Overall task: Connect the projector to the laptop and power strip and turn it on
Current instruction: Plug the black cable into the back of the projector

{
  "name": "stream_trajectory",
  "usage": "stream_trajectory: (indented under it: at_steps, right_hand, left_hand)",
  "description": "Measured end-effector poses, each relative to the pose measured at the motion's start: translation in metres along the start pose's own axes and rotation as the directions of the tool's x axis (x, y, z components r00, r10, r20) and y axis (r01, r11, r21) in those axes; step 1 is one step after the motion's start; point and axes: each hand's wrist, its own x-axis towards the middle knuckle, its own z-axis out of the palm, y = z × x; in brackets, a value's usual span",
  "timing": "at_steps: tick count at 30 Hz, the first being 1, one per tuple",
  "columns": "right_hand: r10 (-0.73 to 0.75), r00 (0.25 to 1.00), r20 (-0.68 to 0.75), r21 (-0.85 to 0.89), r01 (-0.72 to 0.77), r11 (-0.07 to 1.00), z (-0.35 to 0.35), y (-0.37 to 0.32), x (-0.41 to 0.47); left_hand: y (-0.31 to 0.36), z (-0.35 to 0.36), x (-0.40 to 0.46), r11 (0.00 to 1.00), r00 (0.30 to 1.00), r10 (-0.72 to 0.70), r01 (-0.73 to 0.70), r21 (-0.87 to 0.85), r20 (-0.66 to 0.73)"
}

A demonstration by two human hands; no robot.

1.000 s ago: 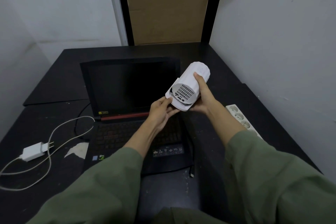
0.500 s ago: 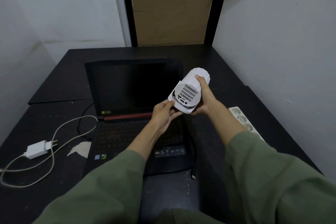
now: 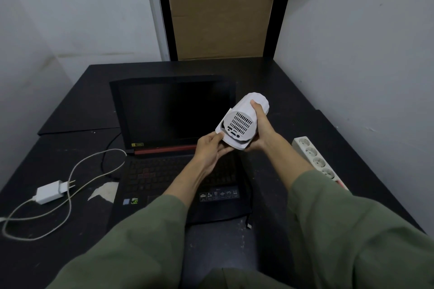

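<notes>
white projector (image 3: 244, 122) is clasped in the right hand (image 3: 260, 129), ported rear facing the person; left hand (image 3: 211, 150) pinches its lower rim, charger (image 3: 50, 191) far left of both.

Can't make out the ports under the vent grille on the projector (image 3: 238, 124), way too small, and the right hand (image 3: 260, 128) covers its far side while the left hand (image 3: 210, 151) hides the lower left edge. Forearms block a good chunk of the laptop (image 3: 173, 110) keyboard, stickers too tiny to read. White charger cable (image 3: 70, 185) runs off the table's left edge, and the power strip (image 3: 314, 159) near the right edge disappears behind the right sleeve (image 3: 352, 230).
</notes>
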Motion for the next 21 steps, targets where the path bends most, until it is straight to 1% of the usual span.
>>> stream_trajectory:
  at_steps: [5,10,14,16,18,21]
  right_hand:
    - [0.008,1.0,-0.028,-0.005,-0.008,1.0,-0.0008,0.0036,-0.0004]
    - [0.048,0.999,-0.007,-0.004,-0.048,0.999,-0.0053,0.0037,-0.0009]
    - [0.049,0.998,-0.046,-0.07,-0.052,0.996,-0.0079,0.0017,-0.0004]
    - [0.051,0.997,-0.052,-0.073,-0.055,0.996,-0.0086,0.0013,-0.0006]
    - [0.05,0.998,-0.029,-0.068,-0.051,0.996,-0.0089,0.0017,-0.0013]
    - [0.031,0.997,0.076,-0.01,-0.031,0.999,-0.009,0.0041,-0.0011]
  left_hand:
    - [-0.0013,0.0005,-0.0026,0.999,1.0,0.002,-0.002,0.038,-0.014]
    - [-0.0025,-0.0006,-0.0047,0.998,1.0,-0.004,0.005,0.063,-0.012]
    - [-0.0029,-0.0021,-0.0064,0.996,1.0,0.007,-0.006,0.089,-0.018]
    - [-0.0024,-0.003,-0.0069,0.994,1.0,0.011,-0.009,0.107,-0.021]
    - [-0.0019,-0.0037,-0.0078,0.994,1.0,0.01,-0.008,0.111,-0.024]
    - [-0.001,-0.0031,-0.0095,0.995,0.999,0.017,-0.014,0.094,-0.031]
